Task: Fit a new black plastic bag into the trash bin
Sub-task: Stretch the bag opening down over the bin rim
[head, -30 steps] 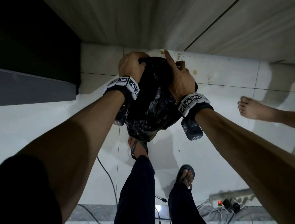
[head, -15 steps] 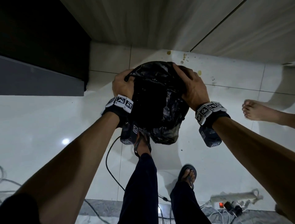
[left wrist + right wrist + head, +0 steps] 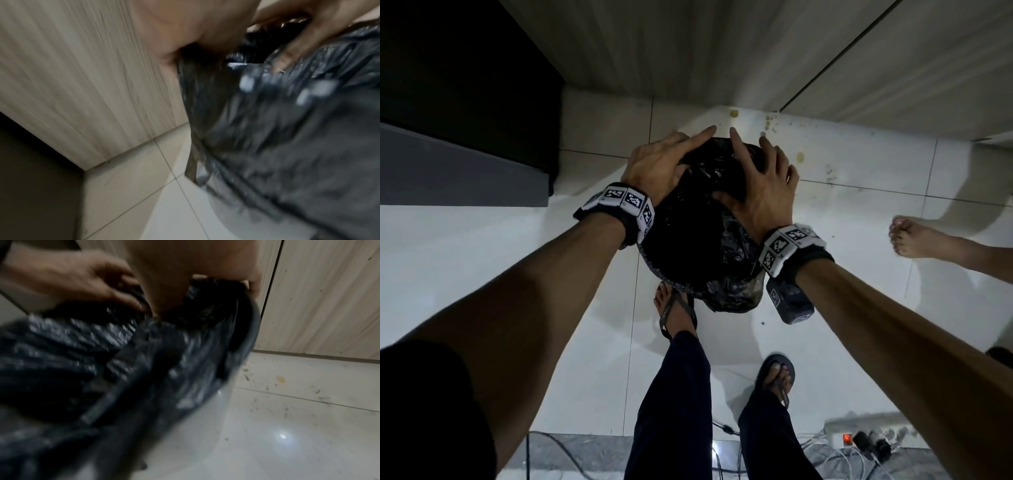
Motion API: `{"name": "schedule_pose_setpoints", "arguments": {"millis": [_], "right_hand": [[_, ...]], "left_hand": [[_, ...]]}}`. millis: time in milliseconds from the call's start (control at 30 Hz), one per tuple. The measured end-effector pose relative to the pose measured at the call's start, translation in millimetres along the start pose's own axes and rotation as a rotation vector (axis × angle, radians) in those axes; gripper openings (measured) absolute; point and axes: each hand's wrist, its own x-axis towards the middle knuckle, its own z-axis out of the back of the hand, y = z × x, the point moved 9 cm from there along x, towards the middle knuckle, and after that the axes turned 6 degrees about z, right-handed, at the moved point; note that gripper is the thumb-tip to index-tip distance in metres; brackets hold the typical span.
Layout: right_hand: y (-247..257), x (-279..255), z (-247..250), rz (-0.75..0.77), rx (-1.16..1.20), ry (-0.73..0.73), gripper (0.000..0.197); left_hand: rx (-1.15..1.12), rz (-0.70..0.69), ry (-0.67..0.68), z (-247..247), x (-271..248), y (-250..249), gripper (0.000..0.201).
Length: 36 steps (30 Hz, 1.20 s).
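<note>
Both of your hands were on the crinkled black plastic bag (image 3: 702,240) draped over the round dark trash bin (image 3: 249,331), which stood on the white tiled floor (image 3: 482,260) near the pale wood-grain wall (image 3: 722,51). Half a second before, they gripped opposite sides; now your left hand (image 3: 657,168) and right hand (image 3: 763,185) had met at the far rim, index fingers extended, the remaining fingers pinching folds of plastic. That suggested the far edge was being tucked over the rim. The wall sat close behind the bin, so room there was tight; open floor lay left and right. A bare foot (image 3: 914,236) stood well apart on your right.
</note>
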Motion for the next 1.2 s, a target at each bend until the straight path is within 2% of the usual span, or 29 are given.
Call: {"name": "schedule_pose_setpoints", "arguments": {"millis": [67, 233, 367, 467, 567, 733, 767, 833, 900, 933, 1067, 1200], "right_hand": [[0, -3, -8, 0.000, -0.035, 0.005, 0.098], [-3, -2, -3, 0.084, -0.091, -0.008, 0.076], [-22, 1, 2, 0.088, 0.016, 0.104, 0.086], [-27, 1, 6, 0.086, 0.058, 0.159, 0.089], [-32, -3, 9, 0.037, 0.122, 0.143, 0.086], [-41, -9, 1, -0.048, 0.245, 0.191, 0.087], [-44, -8, 3, -0.086, 0.284, 0.178, 0.086], [-46, -9, 15, -0.152, 0.334, 0.050, 0.079], [-45, -14, 29, -0.187, 0.330, -0.113, 0.065], [-44, -19, 30, -0.204, 0.327, -0.142, 0.061], [-46, -33, 15, -0.256, 0.313, -0.066, 0.053], [-57, -36, 26, -0.260, 0.286, -0.141, 0.016]], "left_hand": [[-0.009, -0.013, 0.000, -1, 0, 1, 0.065], [-0.028, 0.018, 0.013, -6, 0, 8, 0.061], [-0.092, 0.110, -0.006, -8, -5, 14, 0.057], [-0.149, 0.226, -0.068, -8, -17, 22, 0.063], [-0.242, 0.364, -0.165, -3, -37, 31, 0.068], [-0.337, 0.596, -0.263, -10, -68, 39, 0.068], [-0.329, 0.630, -0.269, -13, -74, 40, 0.069], [-0.307, 0.661, -0.273, -16, -82, 41, 0.069], [-0.299, 0.627, -0.260, -17, -82, 40, 0.073], [-0.286, 0.583, -0.247, -16, -79, 38, 0.076], [-0.209, 0.331, -0.178, -5, -50, 13, 0.074], [-0.243, 0.214, -0.106, -2, -17, 1, 0.058]]}}
